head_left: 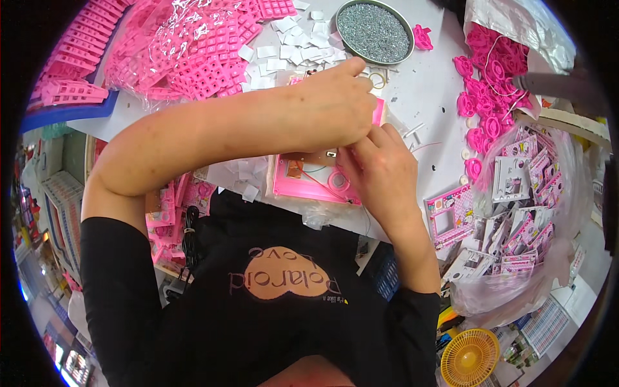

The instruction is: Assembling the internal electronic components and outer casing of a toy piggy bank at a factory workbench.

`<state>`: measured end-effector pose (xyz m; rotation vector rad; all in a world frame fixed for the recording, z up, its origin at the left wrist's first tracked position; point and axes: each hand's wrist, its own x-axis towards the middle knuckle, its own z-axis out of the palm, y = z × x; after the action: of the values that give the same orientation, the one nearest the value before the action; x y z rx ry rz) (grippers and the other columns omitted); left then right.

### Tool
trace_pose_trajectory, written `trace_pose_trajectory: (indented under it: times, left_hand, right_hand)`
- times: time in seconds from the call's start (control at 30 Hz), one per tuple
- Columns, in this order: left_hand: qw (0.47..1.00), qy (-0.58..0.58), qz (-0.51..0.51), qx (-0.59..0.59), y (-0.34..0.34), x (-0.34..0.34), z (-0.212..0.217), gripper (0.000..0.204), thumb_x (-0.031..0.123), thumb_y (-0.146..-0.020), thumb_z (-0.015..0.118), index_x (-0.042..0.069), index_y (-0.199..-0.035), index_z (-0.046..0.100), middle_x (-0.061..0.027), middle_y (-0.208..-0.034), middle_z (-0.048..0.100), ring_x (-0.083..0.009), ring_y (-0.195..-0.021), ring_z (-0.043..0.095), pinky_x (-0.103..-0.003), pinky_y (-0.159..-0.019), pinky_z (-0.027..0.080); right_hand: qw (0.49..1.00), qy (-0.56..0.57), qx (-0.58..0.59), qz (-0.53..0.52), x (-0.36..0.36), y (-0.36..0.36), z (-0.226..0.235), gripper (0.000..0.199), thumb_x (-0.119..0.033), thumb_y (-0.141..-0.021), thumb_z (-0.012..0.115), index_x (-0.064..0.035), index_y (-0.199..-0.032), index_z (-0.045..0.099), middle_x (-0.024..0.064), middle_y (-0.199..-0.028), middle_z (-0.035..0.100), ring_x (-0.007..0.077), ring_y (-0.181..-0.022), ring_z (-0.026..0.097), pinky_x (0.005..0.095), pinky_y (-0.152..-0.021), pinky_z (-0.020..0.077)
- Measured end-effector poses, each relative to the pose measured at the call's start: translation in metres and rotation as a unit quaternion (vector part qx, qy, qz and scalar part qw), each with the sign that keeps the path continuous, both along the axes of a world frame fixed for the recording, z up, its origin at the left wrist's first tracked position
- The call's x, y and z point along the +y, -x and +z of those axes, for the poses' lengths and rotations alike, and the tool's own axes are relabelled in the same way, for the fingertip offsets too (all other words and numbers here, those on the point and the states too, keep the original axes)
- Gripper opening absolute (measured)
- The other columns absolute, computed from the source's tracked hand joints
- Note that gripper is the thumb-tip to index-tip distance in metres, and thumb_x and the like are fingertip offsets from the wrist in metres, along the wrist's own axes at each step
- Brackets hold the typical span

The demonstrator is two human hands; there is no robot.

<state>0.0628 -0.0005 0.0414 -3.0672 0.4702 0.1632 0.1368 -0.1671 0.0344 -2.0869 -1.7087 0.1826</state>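
Observation:
A pink plastic casing (281,186) lies in front of me on a pale pad, partly hidden by my hands. In it are a brown circuit board (312,158), thin coloured wires and a round pink ring (338,180). My left hand (345,103) reaches across from the left over the casing's far part, fingers curled. My right hand (385,166) rests at the casing's right side, its fingers bent together close under my left hand. What either hand grips between its fingertips is hidden.
Beyond the casing stand a round tin (374,33) of small grey screws and scattered white squares (276,63). Pink keypads (209,61) are heaped at the far left. Small pink parts (491,97) and a clear bag of printed panels (516,216) lie right. Below is a yellow basket (471,357).

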Motion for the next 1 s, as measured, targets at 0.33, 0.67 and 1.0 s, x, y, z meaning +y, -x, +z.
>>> trace_pose_trajectory:
  times: [0.33, 0.67, 1.0]
  left_hand:
    - [0.999, 0.014, -0.008, 0.052, -0.009, -0.008, -0.002, 0.007, 0.019, -0.077, 0.07, 0.015, -0.077, 0.075, 0.0002, -0.081, 0.067, -0.0179, -0.093, 0.059, -0.033, -0.085, 0.042]
    - [0.955, 0.167, 0.225, 0.1, -0.013, 0.008, 0.004, 0.015, 0.013, -0.075, 0.071, 0.001, -0.082, 0.074, -0.0199, -0.085, 0.07, -0.0379, -0.08, 0.07, -0.048, -0.071, 0.056]
    - [0.934, 0.226, 0.26, 0.092, -0.009, 0.013, 0.0, 0.015, 0.017, -0.077, 0.072, 0.005, -0.084, 0.075, -0.0181, -0.083, 0.07, -0.0365, -0.083, 0.07, -0.046, -0.072, 0.056]
  right_hand:
    - [1.0, 0.028, 0.004, -0.008, -0.006, 0.002, 0.0, 0.011, -0.01, -0.084, 0.07, -0.0051, -0.093, 0.066, 0.0096, -0.082, 0.064, 0.0293, -0.075, 0.06, 0.0406, -0.063, 0.0513]
    - [0.995, -0.102, -0.003, 0.019, 0.014, -0.025, -0.017, 0.014, -0.007, -0.081, 0.073, -0.0045, -0.093, 0.066, 0.0091, -0.097, 0.066, 0.0298, -0.092, 0.057, 0.0402, -0.078, 0.0503]
    - [0.991, -0.13, 0.023, 0.027, 0.016, -0.023, -0.028, 0.013, -0.004, -0.076, 0.077, -0.0035, -0.086, 0.068, 0.0083, -0.102, 0.062, 0.0325, -0.098, 0.052, 0.0409, -0.084, 0.046]
